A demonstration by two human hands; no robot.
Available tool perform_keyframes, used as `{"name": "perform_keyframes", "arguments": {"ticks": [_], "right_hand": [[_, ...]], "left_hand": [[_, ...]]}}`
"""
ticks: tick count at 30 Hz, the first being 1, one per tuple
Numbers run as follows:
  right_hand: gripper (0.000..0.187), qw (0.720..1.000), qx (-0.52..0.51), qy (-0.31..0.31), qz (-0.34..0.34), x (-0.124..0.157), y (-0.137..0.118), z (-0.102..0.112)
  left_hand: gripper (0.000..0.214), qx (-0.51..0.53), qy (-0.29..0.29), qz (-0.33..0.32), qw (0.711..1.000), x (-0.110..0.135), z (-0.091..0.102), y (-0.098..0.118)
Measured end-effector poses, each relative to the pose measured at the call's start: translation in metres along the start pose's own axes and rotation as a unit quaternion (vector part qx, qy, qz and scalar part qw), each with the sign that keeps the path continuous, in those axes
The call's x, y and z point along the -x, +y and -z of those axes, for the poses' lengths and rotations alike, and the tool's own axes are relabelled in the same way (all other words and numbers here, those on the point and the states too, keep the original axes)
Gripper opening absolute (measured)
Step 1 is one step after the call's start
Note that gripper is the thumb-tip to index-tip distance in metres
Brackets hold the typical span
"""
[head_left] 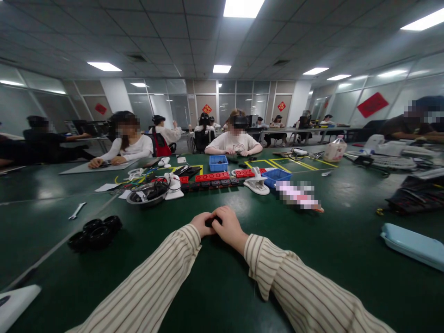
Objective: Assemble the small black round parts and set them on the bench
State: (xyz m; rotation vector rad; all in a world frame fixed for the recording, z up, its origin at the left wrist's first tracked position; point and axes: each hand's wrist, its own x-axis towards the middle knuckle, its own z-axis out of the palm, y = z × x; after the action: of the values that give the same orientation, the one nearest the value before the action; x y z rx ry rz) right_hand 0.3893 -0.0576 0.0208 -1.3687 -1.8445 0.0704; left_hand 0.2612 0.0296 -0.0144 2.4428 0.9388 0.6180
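Both my hands rest together on the green table, a little ahead of me. My left hand and my right hand are closed around a small black object, of which only a sliver shows between the fingers. Striped sleeves cover both my forearms. Several black rubber tyres lie to the left of my hands, apart from them. Beyond my hands runs a row of red and black blocks.
A bowl of cables, white holders, two blue bins and a small wrench lie on the table. A light blue case sits at right. Several people sit at the far side and nearby tables.
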Motion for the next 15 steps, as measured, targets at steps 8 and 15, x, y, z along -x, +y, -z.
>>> {"name": "perform_keyframes", "arguments": {"ticks": [8,15], "right_hand": [[0.014,1.0,-0.011,0.022,-0.005,0.001,-0.001,0.0],[0.015,0.996,0.038,0.027,-0.072,-0.001,0.006,-0.005]], "left_hand": [[0.046,-0.011,0.01,0.022,1.0,0.003,0.002,0.007],[0.032,-0.049,0.027,0.05,0.997,0.006,0.003,0.019]]}}
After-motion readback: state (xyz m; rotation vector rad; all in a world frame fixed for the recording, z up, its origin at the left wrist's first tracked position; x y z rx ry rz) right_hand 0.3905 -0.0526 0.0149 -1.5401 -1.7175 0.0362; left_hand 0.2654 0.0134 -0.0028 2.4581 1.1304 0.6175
